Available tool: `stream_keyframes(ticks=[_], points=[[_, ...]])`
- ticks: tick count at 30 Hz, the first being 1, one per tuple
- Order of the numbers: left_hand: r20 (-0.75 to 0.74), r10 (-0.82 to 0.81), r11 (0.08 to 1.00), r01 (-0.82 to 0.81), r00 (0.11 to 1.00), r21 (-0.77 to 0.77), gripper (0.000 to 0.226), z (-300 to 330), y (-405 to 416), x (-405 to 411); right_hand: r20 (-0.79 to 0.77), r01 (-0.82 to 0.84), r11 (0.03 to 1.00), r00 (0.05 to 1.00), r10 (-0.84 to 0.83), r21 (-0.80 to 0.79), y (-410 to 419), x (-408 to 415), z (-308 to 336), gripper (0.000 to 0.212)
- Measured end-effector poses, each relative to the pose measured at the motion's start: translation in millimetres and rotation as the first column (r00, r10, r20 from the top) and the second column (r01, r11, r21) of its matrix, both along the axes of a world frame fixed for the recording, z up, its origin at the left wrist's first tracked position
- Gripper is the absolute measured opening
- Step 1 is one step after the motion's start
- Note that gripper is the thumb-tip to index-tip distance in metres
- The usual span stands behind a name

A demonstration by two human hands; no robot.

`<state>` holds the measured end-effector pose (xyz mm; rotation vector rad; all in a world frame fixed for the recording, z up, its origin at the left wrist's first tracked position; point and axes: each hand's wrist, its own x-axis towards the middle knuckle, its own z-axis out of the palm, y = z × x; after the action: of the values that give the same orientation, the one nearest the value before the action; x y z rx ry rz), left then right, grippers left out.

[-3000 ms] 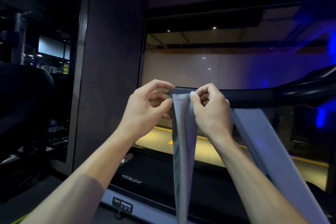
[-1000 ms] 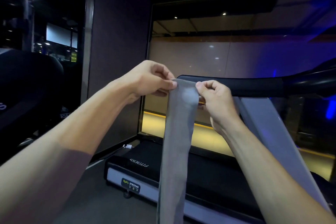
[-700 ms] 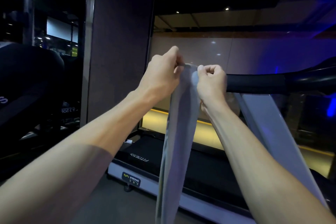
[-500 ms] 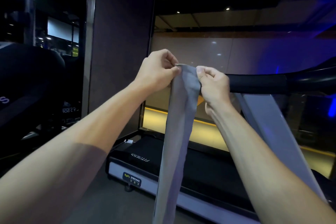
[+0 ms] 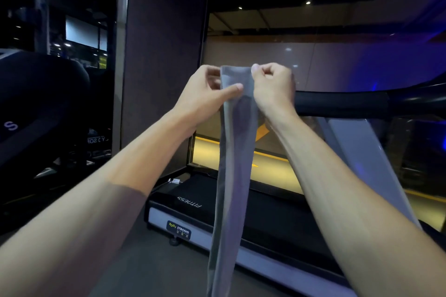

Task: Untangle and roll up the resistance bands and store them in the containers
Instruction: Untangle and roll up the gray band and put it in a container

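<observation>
From the head camera, we look down our two bare forearms in a dim gym lit with blue and amber. We hold one resistance band (image 5: 235,152) up in front of us at about chest height. Our left hand (image 5: 205,94) pinches the top left edge, thumb laid across the front of the strip, fingers behind it. Our right hand (image 5: 274,89) is curled into a fist around the top right edge, thumb tip at the upper corner. Both hands are grasping the band; neither is free.

As for progress, we judge the untangling of this band to be done or nearly so: the strip hangs straight with no knot or twist that we can see. Rolling has not visibly started; the top edge is still flat between our hands, with no coil formed. Rolling and storing are left, and no container shows in this view.

The band is a long, flat, thin grey strip, slightly translucent, so darker shapes show through it. It is widest at the top, drapes limply, and runs down out of the bottom of the frame, so its lower end is hidden.

Behind it stands a treadmill (image 5: 193,214), its black padded handrail (image 5: 337,106) passing just behind our right hand. Another dark machine (image 5: 36,103) sits at far left.
</observation>
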<state>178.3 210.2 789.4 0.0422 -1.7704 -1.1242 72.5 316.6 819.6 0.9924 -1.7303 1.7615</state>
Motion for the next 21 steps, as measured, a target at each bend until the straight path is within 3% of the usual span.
stream_keyframes(ticks=[8,16,21], points=[[0.153,-0.163,0.978,0.14,0.975,0.152,0.022,-59.3,-11.0,4.3,0.001,-0.037,0.999,0.999,0.037,-0.007,-7.4,-3.3,10.0,0.024],[0.265,-0.154,0.988,0.142,0.952,0.066,0.014,-93.3,0.5,1.5,0.042,-0.026,1.0,0.999,0.026,0.001,-4.5,-11.7,10.4,0.028],[0.427,-0.103,0.989,0.138,0.898,-0.051,0.011,-116.1,7.1,-6.4,0.065,-0.014,1.0,0.998,0.014,0.0,-2.2,-17.6,11.5,0.025]])
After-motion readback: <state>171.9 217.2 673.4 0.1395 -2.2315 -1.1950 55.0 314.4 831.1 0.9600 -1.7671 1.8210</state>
